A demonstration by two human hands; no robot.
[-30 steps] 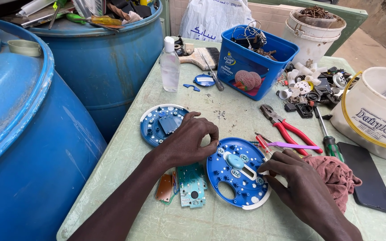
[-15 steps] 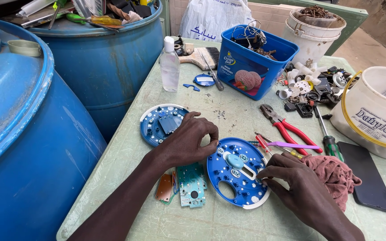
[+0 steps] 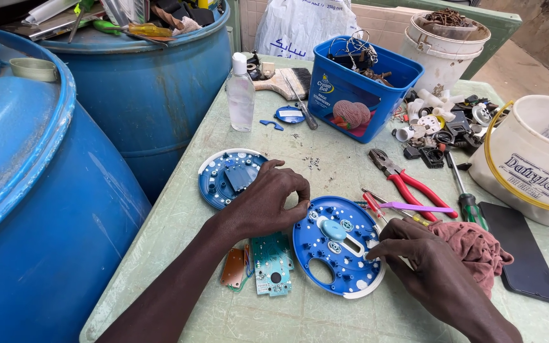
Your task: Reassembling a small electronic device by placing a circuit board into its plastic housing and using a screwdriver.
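A round blue plastic plate (image 3: 338, 254) with a white rim and a pale blue oval part lies flat on the green table (image 3: 325, 317). My left hand (image 3: 265, 203) is curled, its fingertips pinched against the plate's upper left rim. My right hand (image 3: 430, 270) rests on a pink cloth (image 3: 478, 244) and grips the plate's right rim with its fingertips. A second blue round plate (image 3: 223, 178) lies behind my left hand. Below my left wrist lie a green circuit board (image 3: 271, 263) and a small brown board (image 3: 233, 268).
Red-handled pliers (image 3: 408, 181), a purple tool (image 3: 417, 208), a green-handled screwdriver (image 3: 468, 203) and a black phone (image 3: 522, 254) lie to the right. Behind stand a white bucket (image 3: 541, 159), a blue tub (image 3: 357, 95) and a clear bottle (image 3: 241, 95). Blue barrels (image 3: 33, 190) crowd the left.
My right hand's fingertips have crept a little left onto the plate's right rim. My left hand and the plate have barely moved.
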